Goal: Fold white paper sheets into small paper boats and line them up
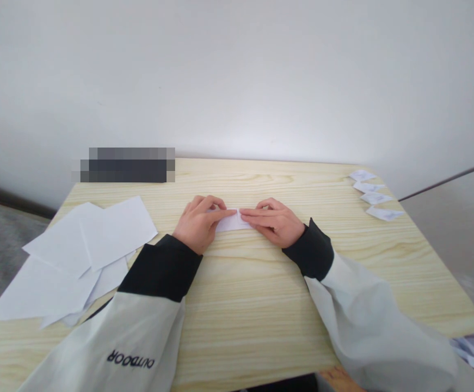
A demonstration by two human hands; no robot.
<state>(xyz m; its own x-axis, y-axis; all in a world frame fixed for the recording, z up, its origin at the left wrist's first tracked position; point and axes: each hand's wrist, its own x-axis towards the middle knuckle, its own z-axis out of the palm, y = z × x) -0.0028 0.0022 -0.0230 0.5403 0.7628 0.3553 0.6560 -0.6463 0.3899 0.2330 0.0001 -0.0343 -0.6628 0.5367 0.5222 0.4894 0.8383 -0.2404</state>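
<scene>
A small folded white paper (229, 222) lies on the wooden table at its middle, with a crease or flap edge running near its centre. My left hand (199, 220) grips its left end, thumb laid along the top edge and fingers curled behind. At the right end, my right hand (275, 222) holds the paper with its fingers close together, fingertips pressing by the crease. The two hands' fingertips nearly meet. Parts of the paper's ends are hidden beneath the hands.
Several loose white sheets (116, 234) overlap at the table's left side. Several small folded paper pieces (385, 213) are lined up near the right edge. A blurred dark object (126, 166) sits at the back left. Behind the table (253, 316) rises a white wall (237, 76).
</scene>
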